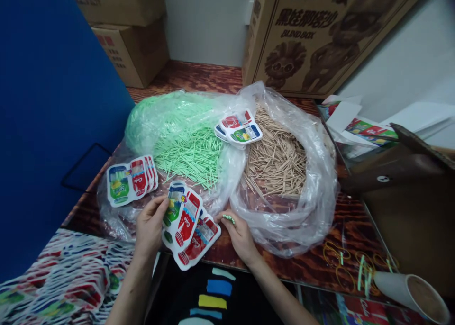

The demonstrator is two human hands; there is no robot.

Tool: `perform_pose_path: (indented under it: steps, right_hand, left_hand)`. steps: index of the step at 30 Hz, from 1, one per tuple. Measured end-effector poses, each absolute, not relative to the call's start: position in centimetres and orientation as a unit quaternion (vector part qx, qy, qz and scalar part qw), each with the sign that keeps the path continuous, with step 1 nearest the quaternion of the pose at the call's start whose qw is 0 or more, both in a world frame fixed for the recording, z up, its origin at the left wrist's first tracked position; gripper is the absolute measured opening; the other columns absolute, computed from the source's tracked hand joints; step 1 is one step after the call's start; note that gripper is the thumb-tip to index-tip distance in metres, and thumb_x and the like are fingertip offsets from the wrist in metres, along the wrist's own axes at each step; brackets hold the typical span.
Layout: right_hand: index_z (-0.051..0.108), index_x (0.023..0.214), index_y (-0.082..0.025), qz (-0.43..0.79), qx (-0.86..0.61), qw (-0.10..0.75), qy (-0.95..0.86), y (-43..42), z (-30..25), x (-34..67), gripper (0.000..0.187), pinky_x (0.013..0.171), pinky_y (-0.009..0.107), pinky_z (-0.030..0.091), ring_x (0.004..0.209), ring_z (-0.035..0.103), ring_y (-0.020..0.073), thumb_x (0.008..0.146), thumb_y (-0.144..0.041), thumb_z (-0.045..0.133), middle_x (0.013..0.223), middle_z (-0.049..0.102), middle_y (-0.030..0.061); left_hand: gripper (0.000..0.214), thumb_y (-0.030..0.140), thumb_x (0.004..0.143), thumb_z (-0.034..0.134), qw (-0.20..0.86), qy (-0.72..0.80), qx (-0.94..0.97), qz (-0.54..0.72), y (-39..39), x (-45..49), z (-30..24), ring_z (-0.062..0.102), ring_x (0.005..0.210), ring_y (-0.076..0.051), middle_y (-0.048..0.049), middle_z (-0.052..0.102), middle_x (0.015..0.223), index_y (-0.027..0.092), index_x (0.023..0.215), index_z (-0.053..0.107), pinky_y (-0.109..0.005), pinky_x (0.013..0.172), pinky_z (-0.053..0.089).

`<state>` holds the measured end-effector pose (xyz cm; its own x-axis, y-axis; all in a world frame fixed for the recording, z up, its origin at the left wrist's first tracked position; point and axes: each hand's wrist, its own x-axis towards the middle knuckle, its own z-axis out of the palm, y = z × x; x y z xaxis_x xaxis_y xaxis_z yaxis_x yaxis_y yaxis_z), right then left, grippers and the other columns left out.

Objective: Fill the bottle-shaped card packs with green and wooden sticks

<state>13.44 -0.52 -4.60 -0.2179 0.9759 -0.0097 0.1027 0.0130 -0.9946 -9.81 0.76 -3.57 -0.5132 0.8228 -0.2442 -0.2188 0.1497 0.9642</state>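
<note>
Fanned bottle-shaped blister packs (185,223), printed in red "Cola" and green, are pinched in my left hand (150,224). Close to their right edge, my right hand (241,236) is closed on a small bunch of light green sticks (228,218), ends showing. Beyond my hands, an open clear bag spills a pile of green sticks (188,157). To its right lies another bag with brown sticks (279,161). A row of overlapping packs (131,179) rests on the left bag's edge, and a small stack of packs (240,130) sits between the two piles.
Many stacked packs (71,277) fill the lower left. A blue panel (53,102) borders the left side. Cardboard boxes (298,36) stand behind. At the right are an open brown carton (401,211), yellow rubber bands (336,254) and a tipped paper cup (401,289).
</note>
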Motion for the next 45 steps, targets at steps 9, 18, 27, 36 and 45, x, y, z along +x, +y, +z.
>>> perform_pose_path:
  steps: [9, 18, 27, 36, 45]
  right_hand:
    - [0.060, 0.089, -0.020, 0.626, -0.453, 0.460, -0.438, 1.1, -2.8, 13.7, 0.020, 0.077, 0.030, 0.047, 0.076, 0.062, 0.0174, 0.089, -0.039, 0.055, 0.078, 0.067, 0.0022]
    - [0.060, 0.085, -0.021, 0.712, -0.351, 0.523, -0.311, 7.8, 2.3, 11.6, 0.019, 0.090, 0.042, 0.047, 0.088, 0.068, 0.0229, 0.079, -0.037, 0.067, 0.079, 0.073, 0.0032]
    - [0.059, 0.080, -0.020, 0.774, -0.311, 0.460, -0.304, 8.4, 4.1, 9.0, 0.018, 0.090, 0.045, 0.050, 0.107, 0.063, 0.0256, 0.082, -0.037, 0.064, 0.101, 0.073, 0.0083]
    - [0.056, 0.121, -0.026, 0.682, -0.386, 0.341, -0.520, 6.9, 4.5, 11.2, 0.042, 0.091, 0.037, 0.048, 0.116, 0.056, 0.0236, 0.081, -0.036, 0.064, 0.125, 0.061, 0.0066]
    - [0.059, 0.112, -0.026, 0.486, -0.480, 0.308, -0.662, 5.4, 5.8, 13.6, 0.030, 0.078, 0.030, 0.047, 0.089, 0.060, 0.0189, 0.083, -0.022, 0.058, 0.098, 0.065, 0.0014]
  left_hand:
    - [0.030, 0.040, 0.065, 0.076, 0.395, 0.642, 0.282, 0.594, 1.0, -11.2, -2.8, 0.060, 0.067, -0.014, -0.0008, 0.069, 0.077, 0.017, 0.082, 0.071, -0.022, 0.062, 0.049]
    - [0.018, 0.036, 0.073, 0.069, 0.448, 0.611, 0.386, 0.526, 0.8, -7.2, -1.9, 0.062, 0.077, -0.018, -0.0031, 0.070, 0.081, 0.018, 0.078, 0.073, -0.025, 0.070, 0.049]
    - [0.022, 0.038, 0.071, 0.071, 0.517, 0.577, 0.324, 0.543, 0.7, -5.1, -2.2, 0.062, 0.072, -0.017, -0.0031, 0.069, 0.079, 0.017, 0.080, 0.071, -0.026, 0.067, 0.049]
    - [0.018, 0.035, 0.078, 0.066, 0.464, 0.553, 0.373, 0.583, 1.3, -4.0, -2.1, 0.063, 0.090, -0.021, -0.0053, 0.071, 0.091, 0.019, 0.083, 0.072, -0.030, 0.084, 0.047]
    - [0.020, 0.034, 0.078, 0.067, 0.506, 0.533, 0.310, 0.603, 1.8, -3.3, -2.6, 0.063, 0.090, -0.020, -0.0050, 0.070, 0.095, 0.018, 0.090, 0.070, -0.030, 0.082, 0.049]
